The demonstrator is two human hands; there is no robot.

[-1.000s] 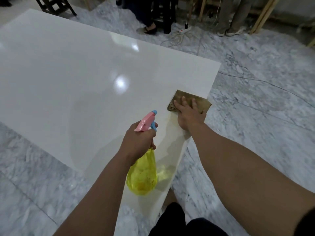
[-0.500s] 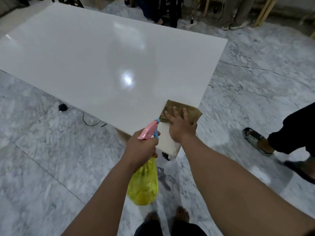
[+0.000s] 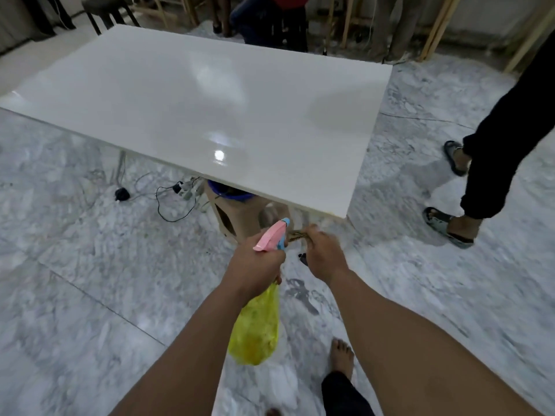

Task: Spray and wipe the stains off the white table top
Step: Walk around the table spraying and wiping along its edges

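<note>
We see no stains on the glossy white bench (image 3: 210, 115); below its near corner, left grip (image 3: 255, 265) holds the pink-headed yellow spray bottle (image 3: 255, 328), right grip (image 3: 322, 253) the bunched brown cloth (image 3: 295, 235) — likely near done.

One table top (image 3: 210, 109), one spray bottle (image 3: 255, 325), one cloth (image 3: 295, 235), two hands (image 3: 255, 265).

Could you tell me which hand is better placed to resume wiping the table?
The right hand: it grips the cloth just off the table corner. The left hand holds the bottle.
</note>
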